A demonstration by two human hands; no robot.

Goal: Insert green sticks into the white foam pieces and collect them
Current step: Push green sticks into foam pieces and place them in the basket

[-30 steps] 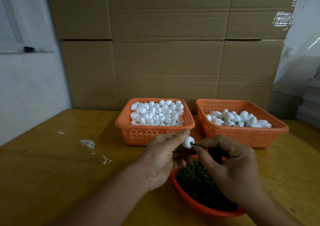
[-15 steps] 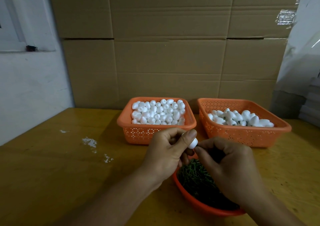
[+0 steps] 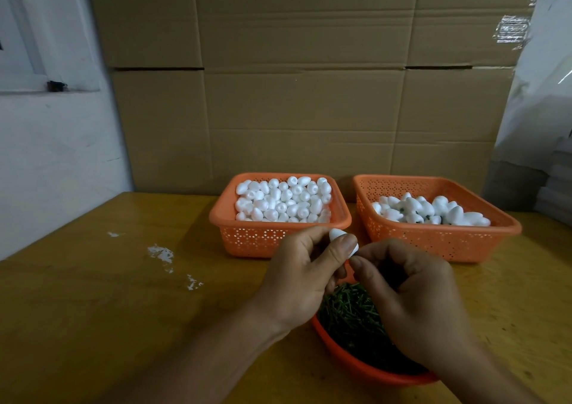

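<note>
Left grip [image 3: 305, 275] pinching foam piece [image 3: 338, 235]

From my feed the scene is dim and flat, with soft light from above that leaves the wooden table [image 3: 93, 310] dull amber and lays soft shadows beside the orange baskets [image 3: 280, 236]. The wide lens bows the cardboard boxes [image 3: 303, 109] near the frame edges, and a taped patch [image 3: 510, 30] at upper right gives a small glare. Focus holds fairly sharp throughout, though the green sticks [image 3: 349, 313] sink into murk.
</note>
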